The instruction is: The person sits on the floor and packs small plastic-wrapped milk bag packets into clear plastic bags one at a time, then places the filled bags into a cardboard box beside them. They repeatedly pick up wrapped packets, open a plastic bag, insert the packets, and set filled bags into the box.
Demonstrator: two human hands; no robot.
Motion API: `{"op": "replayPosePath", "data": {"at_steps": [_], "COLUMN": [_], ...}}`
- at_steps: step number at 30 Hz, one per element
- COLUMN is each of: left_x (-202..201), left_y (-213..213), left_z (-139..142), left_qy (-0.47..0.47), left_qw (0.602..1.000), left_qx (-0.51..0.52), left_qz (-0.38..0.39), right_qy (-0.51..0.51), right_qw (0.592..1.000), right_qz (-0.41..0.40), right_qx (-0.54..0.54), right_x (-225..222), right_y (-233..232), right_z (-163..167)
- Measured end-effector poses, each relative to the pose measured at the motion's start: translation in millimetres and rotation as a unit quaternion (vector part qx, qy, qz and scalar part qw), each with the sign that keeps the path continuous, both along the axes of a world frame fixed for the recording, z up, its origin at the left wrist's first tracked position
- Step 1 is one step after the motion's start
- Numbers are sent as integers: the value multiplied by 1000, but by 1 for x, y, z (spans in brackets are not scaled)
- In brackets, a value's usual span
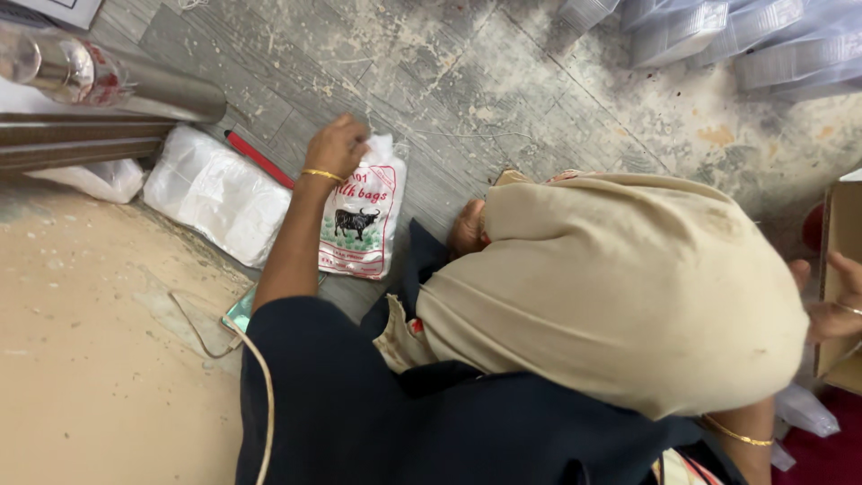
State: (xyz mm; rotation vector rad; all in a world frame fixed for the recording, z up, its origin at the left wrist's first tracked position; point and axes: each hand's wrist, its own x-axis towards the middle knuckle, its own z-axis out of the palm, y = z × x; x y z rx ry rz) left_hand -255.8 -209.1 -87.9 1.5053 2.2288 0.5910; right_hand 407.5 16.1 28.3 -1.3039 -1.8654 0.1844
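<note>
The left hand (337,144) is closed down on the top edge of a white printed plastic packet (362,220), fingers curled over and pinching it against the floor; a thin gold bangle sits on that wrist. The packet lies flat on the grey plank floor (467,81), stretching from under the hand down toward the person's dark sleeve. Just to its left lies a plain white plastic bundle (215,193), with a red stick (259,159) between the two, its far end running under the hand. Over on the far right, the right hand (831,301) shows only partly at the frame edge, fingers spread loosely beside a cardboard box (844,269), touching or nearly touching its flap; whether it grips anything cannot be told. A beige cloth-covered lap (620,287) fills the middle. Clear plastic containers (718,36) pile up top right
</note>
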Motion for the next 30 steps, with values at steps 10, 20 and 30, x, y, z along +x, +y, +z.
{"op": "replayPosePath", "data": {"at_steps": [10,20,30], "left_x": [-46,91,205], "left_y": [66,215,240], "left_z": [81,120,106], "left_qy": [-157,-485,-432], "left_qw": [976,762,815], "left_qx": [134,429,282], "left_qz": [72,29,-264], "right_qy": [8,508,723], "right_qw": [983,435,535], "right_qz": [182,336,92], "right_qx": [10,-663,-428], "right_x": [-121,-247,-204], "right_y": [9,47,116], "right_z": [58,40,35]}}
